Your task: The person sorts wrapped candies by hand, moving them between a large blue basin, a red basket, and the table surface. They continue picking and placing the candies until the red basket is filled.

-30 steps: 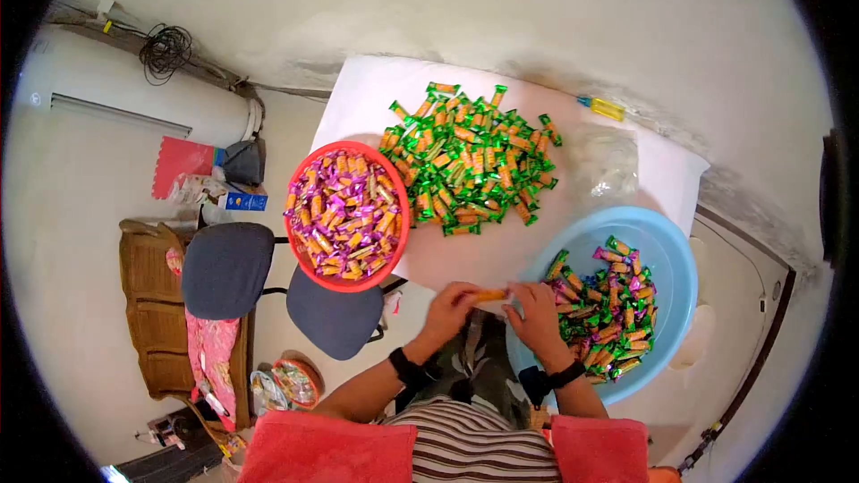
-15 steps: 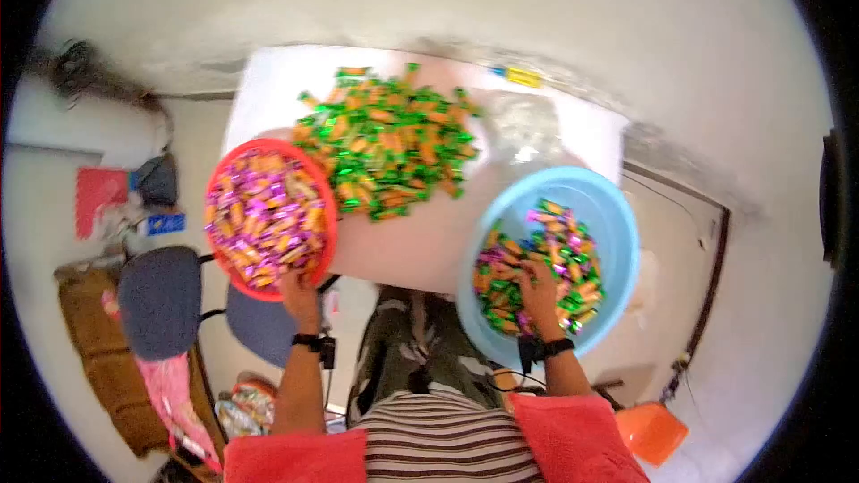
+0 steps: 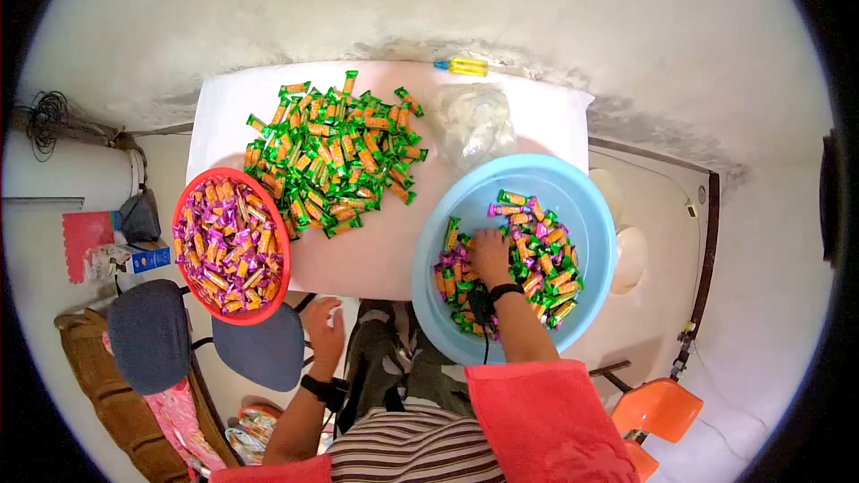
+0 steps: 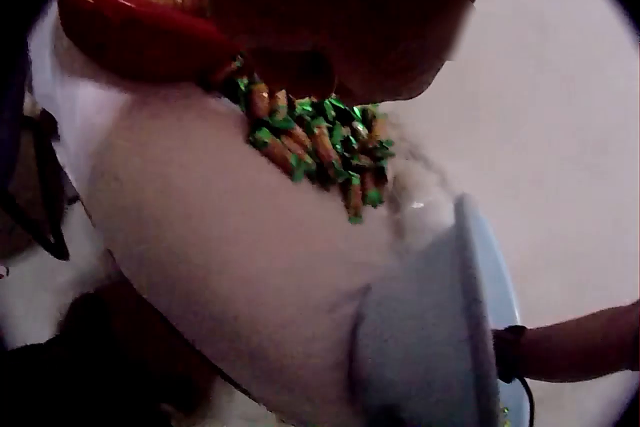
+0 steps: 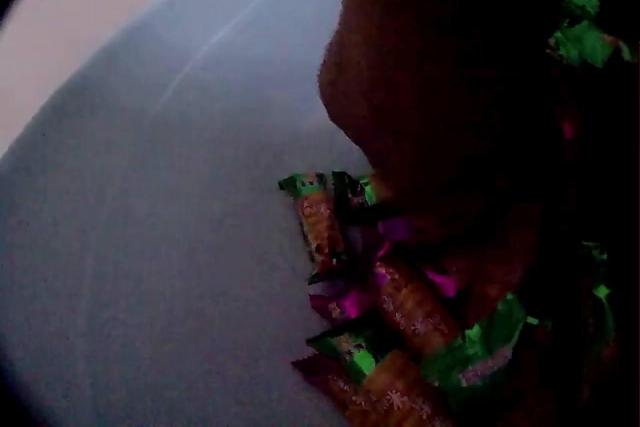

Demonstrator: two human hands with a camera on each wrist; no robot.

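Observation:
My right hand reaches down into a light blue basin, its fingers among wrapped candies with green or purple wrapper ends. In the right wrist view the hand is dark over the candies, its fingertips hidden; I cannot tell whether it grips one. My left hand is in the air off the table's front edge, fingers loosely bent and nothing in them. To its left stands a red basin full of purple-ended candies.
A heap of green-ended candies lies on the pinkish-white table. Behind the blue basin are a clear plastic bag and a yellow bottle by the wall. Dark chairs stand at left, an orange chair at right.
A second ago both hands held one orange candy between them. The left hand then went to the red basin and has come back empty; the right hand moved into the blue basin.

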